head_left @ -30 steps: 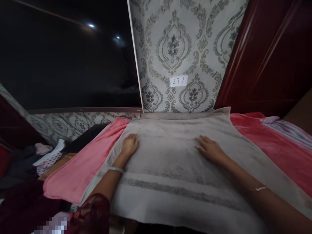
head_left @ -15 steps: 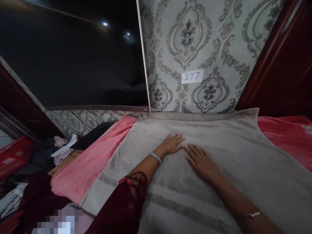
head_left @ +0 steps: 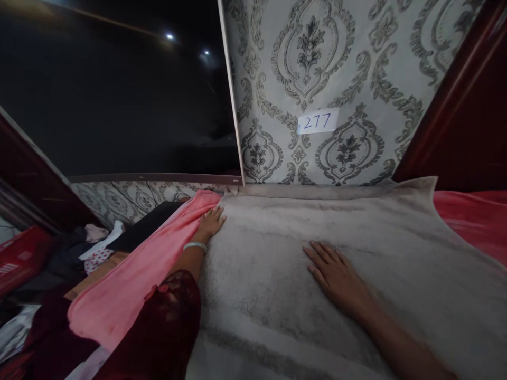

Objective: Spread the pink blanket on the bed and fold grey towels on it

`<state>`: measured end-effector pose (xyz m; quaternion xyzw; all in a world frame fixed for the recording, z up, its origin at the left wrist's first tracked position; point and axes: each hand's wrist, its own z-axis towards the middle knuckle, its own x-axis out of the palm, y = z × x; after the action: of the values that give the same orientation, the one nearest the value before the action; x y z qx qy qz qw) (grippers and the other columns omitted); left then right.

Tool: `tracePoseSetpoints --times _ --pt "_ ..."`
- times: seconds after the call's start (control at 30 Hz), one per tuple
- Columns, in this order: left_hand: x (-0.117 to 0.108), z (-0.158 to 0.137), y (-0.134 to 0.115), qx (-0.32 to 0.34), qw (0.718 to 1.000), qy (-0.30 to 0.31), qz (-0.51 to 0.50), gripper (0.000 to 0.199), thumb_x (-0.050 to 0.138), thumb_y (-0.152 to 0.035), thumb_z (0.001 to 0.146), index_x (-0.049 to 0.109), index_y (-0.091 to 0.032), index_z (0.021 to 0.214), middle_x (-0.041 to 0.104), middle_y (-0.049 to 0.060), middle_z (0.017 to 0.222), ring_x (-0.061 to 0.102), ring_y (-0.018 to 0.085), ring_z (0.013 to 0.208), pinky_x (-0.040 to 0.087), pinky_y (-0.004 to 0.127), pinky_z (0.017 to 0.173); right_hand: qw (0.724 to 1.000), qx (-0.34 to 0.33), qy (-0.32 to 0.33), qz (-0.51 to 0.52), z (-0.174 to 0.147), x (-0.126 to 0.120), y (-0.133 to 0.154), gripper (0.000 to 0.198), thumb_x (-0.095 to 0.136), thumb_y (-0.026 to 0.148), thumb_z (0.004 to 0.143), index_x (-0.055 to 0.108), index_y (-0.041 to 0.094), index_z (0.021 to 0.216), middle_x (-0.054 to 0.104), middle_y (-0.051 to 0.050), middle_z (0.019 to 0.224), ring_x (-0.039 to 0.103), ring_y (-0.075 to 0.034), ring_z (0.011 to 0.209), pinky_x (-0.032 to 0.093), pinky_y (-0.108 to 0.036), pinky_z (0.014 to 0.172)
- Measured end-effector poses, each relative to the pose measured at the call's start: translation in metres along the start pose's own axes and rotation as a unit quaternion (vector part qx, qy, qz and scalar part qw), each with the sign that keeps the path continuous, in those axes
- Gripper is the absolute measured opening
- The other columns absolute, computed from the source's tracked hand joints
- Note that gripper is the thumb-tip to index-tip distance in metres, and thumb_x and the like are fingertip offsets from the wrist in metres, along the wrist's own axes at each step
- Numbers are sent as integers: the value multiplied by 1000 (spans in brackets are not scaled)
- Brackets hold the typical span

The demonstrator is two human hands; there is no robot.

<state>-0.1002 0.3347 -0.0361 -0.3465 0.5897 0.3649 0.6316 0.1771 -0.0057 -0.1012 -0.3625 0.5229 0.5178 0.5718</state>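
Observation:
A grey plush blanket lies spread out over a pink blanket, which shows along the left side and again at the far right. My left hand rests flat at the grey blanket's upper left edge, where it borders the pink one. Its fingers are stretched forward and hold nothing. Near the middle of the grey cloth, my right hand lies palm down with fingers extended, pressing on the fabric. Faint darker streaks mark the pile around both hands.
A large black television screen rises behind at the left. Patterned wallpaper bears a paper label reading 277. Dark red wood stands at the right. Clothes, a black panel and a red bag crowd the left side.
My left hand has slid left from the middle of the grey blanket to its left edge. The right hand stays near the middle. The view has shifted slightly.

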Motion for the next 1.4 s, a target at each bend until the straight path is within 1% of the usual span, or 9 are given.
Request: tracePoseSetpoints --times 0.17,0.33,0.43,0.57,0.67,0.87,1.07,1.2,1.4 --pt "-11 -3 -11 -32 999 28 32 59 25 -45 104 32 -27 159 24 7 168 24 31 154 25 59 120 1000 15 5 -3 0 -4 5 60 25 49 103 43 28 156 30 -2 163 27 -26 151 27 -52 122" --pt "-38 -14 -42 -33 997 38 63 60 37 -50 100 54 -13 143 44 22 156 33 42 147 25 67 115 1000 13 3 5 2 -10 9 58 28 46 103 44 28 156 31 -4 163 27 -27 151 27 -52 122" --pt "-38 -36 -83 27 997 43 55 58 36 -50 101 51 -14 145 39 20 160 32 35 149 28 59 118 1000 16 -7 9 2 -11 9 57 28 46 104 44 28 155 33 -4 163 27 -27 151 26 -51 122" --pt "-17 -77 -144 172 984 46 3 63 39 -49 101 38 -17 155 31 16 165 26 29 153 25 52 122 1000 15 -9 14 2 -10 9 57 27 47 104 44 29 156 33 -4 162 28 -26 150 27 -51 122" --pt "0 -100 -168 193 981 15 -13 63 34 -46 103 35 -14 157 30 16 165 23 29 155 19 52 125 1000 11 -14 11 1 -10 8 57 27 46 104 44 28 155 33 -5 162 28 -27 150 27 -52 122" --pt "8 -105 -169 191 981 -12 -21 61 33 -44 103 38 -15 156 33 15 164 25 29 154 22 54 124 999 9 27 18 10 -19 14 58 28 47 105 38 26 159 26 -9 165 22 -28 152 22 -57 121" --pt "10 -101 -168 199 979 -35 -11 58 34 -42 103 41 -15 154 37 15 162 30 29 152 25 54 123 995 -77 58 39 61 -22 32 59 27 53 106 35 30 159 23 -5 166 18 -26 154 17 -60 121" --pt "12 -98 -165 200 979 -30 -9 58 35 -41 103 41 -16 155 37 15 162 30 29 152 25 53 123 998 -15 69 -1 94 -23 -5 58 27 52 105 34 32 159 22 -1 166 18 -24 154 15 -55 124" --pt "13 -96 -164 204 979 -20 -16 59 34 -42 103 40 -16 155 35 14 163 29 29 153 24 53 124 981 175 72 -41 76 -40 -131 59 25 48 105 32 29 161 19 -3 167 18 -28 154 16 -56 123"
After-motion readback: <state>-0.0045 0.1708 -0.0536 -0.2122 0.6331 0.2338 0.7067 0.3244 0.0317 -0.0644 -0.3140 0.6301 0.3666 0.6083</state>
